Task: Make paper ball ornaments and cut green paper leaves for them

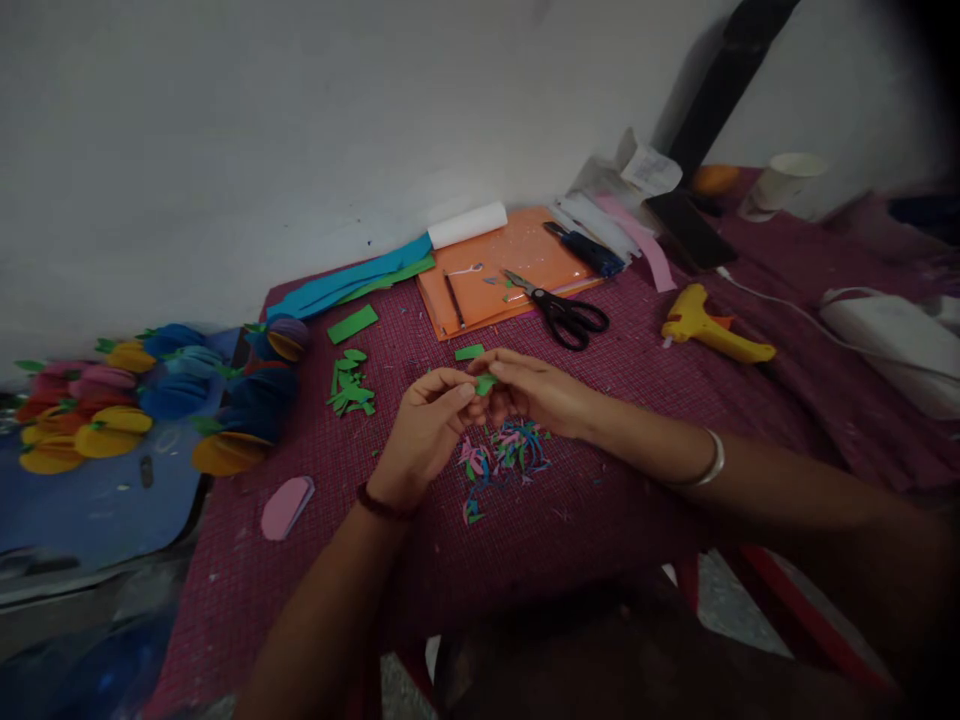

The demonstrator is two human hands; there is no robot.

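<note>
Over the middle of the table, my left hand [435, 420] and my right hand [540, 390] meet around a small green paper piece [486, 384]. Fingertips of both hands pinch it, thumbs on top. Just beyond them lies a green paper strip [470, 352]. Below the hands is a heap of paper scraps [517, 447] in pink, blue and green. A pile of cut green leaf shapes [350, 385] sits left of my left hand, with a green paper rectangle [352, 324] behind it. Black-handled scissors [566, 310] lie beyond my right hand, their blades on an orange folder.
On the orange folder [487, 270] rest a pencil [454, 300] and a blue cutter [589, 250]. A yellow glue gun [712, 328] lies to the right. Colourful paper balls [112, 430] stand on a blue surface at left. A pink paper stack [286, 508] is near the left edge.
</note>
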